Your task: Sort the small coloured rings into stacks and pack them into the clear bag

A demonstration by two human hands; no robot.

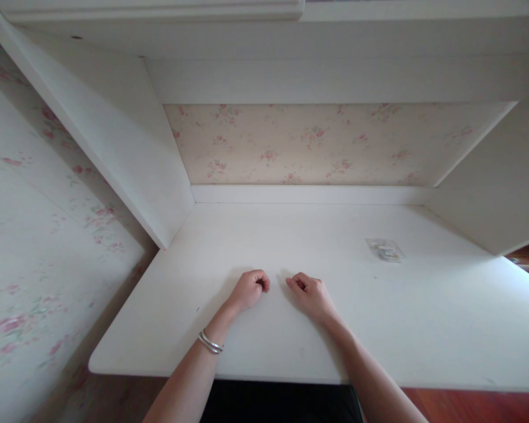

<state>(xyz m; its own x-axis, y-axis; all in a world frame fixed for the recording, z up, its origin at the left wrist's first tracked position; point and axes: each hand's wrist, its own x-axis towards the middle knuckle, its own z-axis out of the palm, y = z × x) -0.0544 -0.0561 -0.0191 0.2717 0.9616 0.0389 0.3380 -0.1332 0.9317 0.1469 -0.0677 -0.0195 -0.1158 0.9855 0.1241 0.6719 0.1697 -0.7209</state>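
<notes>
My left hand rests on the white desk, its fingers curled into a loose fist around a dark hollow. A silver bangle circles that wrist. Across a small gap, my right hand also lies on the desktop with fingers curled in. Nothing shows in either hand. A small clear plastic packet lies flat beyond my right hand, farther to the right. Small pieces are inside it, too unclear to name.
White side panels stand at the left and right of the desk. A white shelf overhangs the back. Flowered wallpaper covers the wall behind. Two tiny dark specks mark the desktop.
</notes>
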